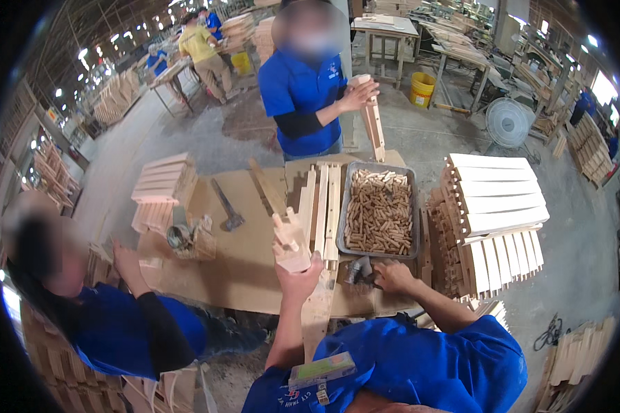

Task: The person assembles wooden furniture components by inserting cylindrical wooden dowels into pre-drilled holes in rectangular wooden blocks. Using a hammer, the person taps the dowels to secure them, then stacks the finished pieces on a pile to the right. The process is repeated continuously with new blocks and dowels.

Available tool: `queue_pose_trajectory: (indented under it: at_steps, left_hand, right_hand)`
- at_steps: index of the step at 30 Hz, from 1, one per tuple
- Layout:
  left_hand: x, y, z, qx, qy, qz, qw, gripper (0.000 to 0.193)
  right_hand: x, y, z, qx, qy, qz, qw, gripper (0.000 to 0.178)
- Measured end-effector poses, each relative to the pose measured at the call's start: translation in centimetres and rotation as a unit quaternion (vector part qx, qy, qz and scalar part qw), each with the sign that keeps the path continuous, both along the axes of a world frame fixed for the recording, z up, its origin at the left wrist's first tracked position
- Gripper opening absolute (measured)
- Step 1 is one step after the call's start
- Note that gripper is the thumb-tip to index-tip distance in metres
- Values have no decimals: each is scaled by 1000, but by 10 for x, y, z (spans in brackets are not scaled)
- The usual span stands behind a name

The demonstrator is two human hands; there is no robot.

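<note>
My left hand (300,279) is closed round a pale wooden part (293,242), held raised over the table, with a short peg showing on its face. At the near right of the table, my right hand (394,277) has its fingers curled at a grey metal tool (357,270); its full shape is partly hidden. Just beyond that hand stands a grey plastic tray (416,219) heaped with wooden dowels (379,210). Left of the tray lie several long wooden strips (322,206), some with holes along them.
A hammer (233,220) and a tin can (180,237) lie on the cardboard-covered table (244,275). Stacked slatted wooden parts (499,199) rise at the right, a smaller stack (162,182) at the left. One co-worker (300,103) across holds wooden pieces; another (127,323) is at my left.
</note>
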State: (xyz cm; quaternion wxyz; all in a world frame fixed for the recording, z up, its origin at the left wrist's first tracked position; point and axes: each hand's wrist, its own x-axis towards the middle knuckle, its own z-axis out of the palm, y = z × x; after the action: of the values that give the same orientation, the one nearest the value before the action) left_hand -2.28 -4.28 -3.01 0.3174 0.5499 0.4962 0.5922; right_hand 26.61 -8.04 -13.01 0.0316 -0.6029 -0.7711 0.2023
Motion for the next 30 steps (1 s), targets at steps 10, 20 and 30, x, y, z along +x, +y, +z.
queue_pose_trajectory:
  at_steps: [10, 20, 30]
  left_hand:
    - [-20, -5, 1, -106, -46, -89, 989, 74]
    - [-16, -14, 8, -38, -107, -58, 992, 72]
    - [-16, -14, 5, 14, -43, -94, 995, 70]
  right_hand:
    - [-9, -10, -63, 16, 63, 35, 997, 41]
    - [-10, -4, -50, -419, 416, -76, 804, 29]
    - [17, -28, 16, -304, 338, -80, 887, 32]
